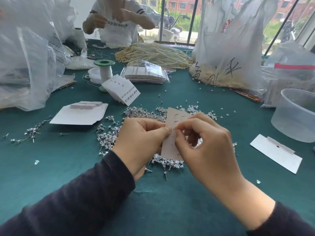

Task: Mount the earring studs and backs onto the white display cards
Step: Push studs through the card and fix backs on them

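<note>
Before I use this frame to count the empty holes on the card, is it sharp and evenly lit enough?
Head view: soft daylight from the windows, no harsh glare on the card; its holes read, though the left hand and right hand cover part; wide-angle bending at the edges; the stud pile is slightly soft.

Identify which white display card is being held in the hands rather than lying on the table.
The upright card pinched between the left hand and right hand; the fanned stack and single card lie untouched.
</note>
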Motion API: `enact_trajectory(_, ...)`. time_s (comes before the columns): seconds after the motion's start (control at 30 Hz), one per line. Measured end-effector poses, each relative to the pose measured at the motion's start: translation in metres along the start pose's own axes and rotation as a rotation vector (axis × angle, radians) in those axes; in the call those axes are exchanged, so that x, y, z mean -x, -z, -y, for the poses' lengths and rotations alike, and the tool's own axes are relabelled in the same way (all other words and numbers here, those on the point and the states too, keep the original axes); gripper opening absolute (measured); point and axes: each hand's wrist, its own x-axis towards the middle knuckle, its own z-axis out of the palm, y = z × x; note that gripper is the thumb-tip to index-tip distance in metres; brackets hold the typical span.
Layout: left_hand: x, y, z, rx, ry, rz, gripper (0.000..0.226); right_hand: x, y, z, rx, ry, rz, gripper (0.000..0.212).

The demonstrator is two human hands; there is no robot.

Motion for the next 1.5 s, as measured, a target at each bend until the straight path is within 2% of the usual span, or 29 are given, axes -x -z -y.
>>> enact_trajectory(0.17, -0.001, 0.002, 0.001, 0.018, 0.041, 0.016, 0.033, 0.002, -0.003, 0.001, 0.028, 0.023, -0.001, 0.005)
enact_trajectory(0.2, -0.001, 0.002, -0.001, 0.015, 0.05, 0.035, 0.03, 0.002, -0.003, 0.001, 0.037, 0.028, -0.01, 0.005)
enact_trajectory(0.27, -0.002, 0.007, -0.009, -0.02, 0.046, 0.182, 0.016, 0.001, 0.0, 0.0, 0.04, 0.033, -0.052, 0.005)
enact_trajectory(0.33, -0.009, 0.023, -0.016, -0.279, -0.071, 0.248, 0.017, 0.0, 0.005, -0.001, 0.028, 0.043, -0.109, 0.006)
enact_trajectory(0.37, -0.017, 0.035, -0.019, -0.502, -0.185, 0.175, 0.015, 0.0, 0.009, -0.001, 0.017, 0.048, -0.139, 0.007)
enact_trajectory(0.43, -0.031, 0.062, -0.026, -0.971, -0.352, -0.073, 0.009, -0.002, 0.016, -0.002, 0.004, 0.05, -0.196, 0.007)
enact_trajectory(0.5, -0.043, 0.084, -0.029, -1.226, -0.307, -0.206, 0.011, -0.005, 0.021, -0.006, 0.005, 0.032, -0.23, 0.01)
enact_trajectory(0.6, -0.053, 0.098, -0.024, -1.317, -0.159, -0.167, 0.009, -0.008, 0.025, -0.01, -0.116, -0.108, -0.206, 0.015)
enact_trajectory(0.77, -0.058, 0.106, -0.011, -1.316, -0.137, -0.14, 0.01, -0.011, 0.027, -0.012, -0.56, -0.572, -0.143, 0.007)
enact_trajectory(0.93, -0.058, 0.103, -0.009, -1.292, -0.153, -0.139, 0.01, -0.019, 0.032, -0.008, -1.002, -0.926, 0.008, 0.02)
enact_trajectory(1.0, -0.055, 0.101, -0.018, -1.227, -0.288, -0.172, 0.006, -0.021, 0.031, -0.008, -1.129, -1.031, 0.08, 0.034)
enact_trajectory(1.07, -0.047, 0.091, -0.029, -1.015, -0.439, -0.172, 0.011, -0.022, 0.027, -0.005, -1.236, -1.117, 0.094, 0.035)
enact_trajectory(1.13, -0.031, 0.068, -0.036, -0.647, -0.449, -0.056, 0.016, -0.019, 0.022, 0.0, -1.346, -1.176, 0.064, 0.039)
enact_trajectory(1.2, -0.016, 0.041, -0.034, -0.447, -0.478, 0.069, 0.012, -0.014, 0.018, 0.008, -1.407, -1.168, 0.075, 0.042)
enact_trajectory(1.3, -0.001, 0.01, -0.021, -0.563, -0.699, 0.111, 0.011, -0.008, 0.011, 0.021, -1.434, -1.073, 0.157, 0.044)
enact_trajectory(1.37, 0.006, 0.001, -0.014, -0.648, -0.793, 0.085, 0.008, -0.004, 0.008, 0.028, -1.477, -1.06, 0.135, 0.049)
enact_trajectory(1.5, 0.009, -0.003, -0.004, -0.76, -0.883, 0.024, 0.01, 0.0, 0.009, 0.034, -1.514, -1.043, 0.042, 0.033)
